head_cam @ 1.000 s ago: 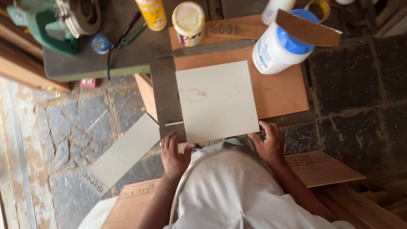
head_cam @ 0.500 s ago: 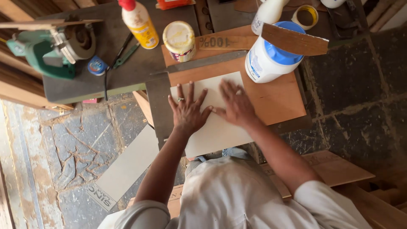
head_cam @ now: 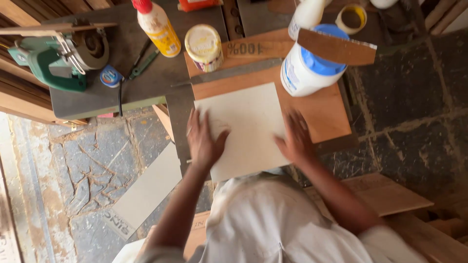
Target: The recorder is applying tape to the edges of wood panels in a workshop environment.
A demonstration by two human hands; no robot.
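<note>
Nearest the camera is the person's pale shirt (head_cam: 287, 219), with both forearms reaching away from it. The left hand (head_cam: 204, 139) lies flat and open, fingers spread, on the left edge of a cream laminate sheet (head_cam: 246, 129). The right hand (head_cam: 294, 138) is likewise open and pressed palm-down on the sheet's right edge. Neither hand grips anything.

The sheet is close to square and lies flat on a reddish wooden board (head_cam: 321, 104), its near edge overhanging toward the person. Its sides run slightly askew to the board, turned a little clockwise, and its slightly longer side runs away from the person.

Down on the stone floor (head_cam: 87, 160) to the left lies a long narrow cream strip (head_cam: 146, 190), pointing diagonally. A brown plank (head_cam: 385, 192) sits to the right.

A steel framing square (head_cam: 180, 114) lies just beside the sheet's left and far edges, one arm along each. Past the far edge, on the board, stand a cream-lidded tin (head_cam: 204, 46) and a large white tub with a blue lid (head_cam: 309, 70), the tub close to the sheet's far right corner. A wood offcut (head_cam: 336, 47) rests across the tub.

Farther left, on the dark table (head_cam: 97, 97), are a green power saw (head_cam: 53, 56), a small blue tape measure (head_cam: 110, 76), a yellow glue bottle with a red cap (head_cam: 155, 27) and green-handled pliers (head_cam: 142, 63).
</note>
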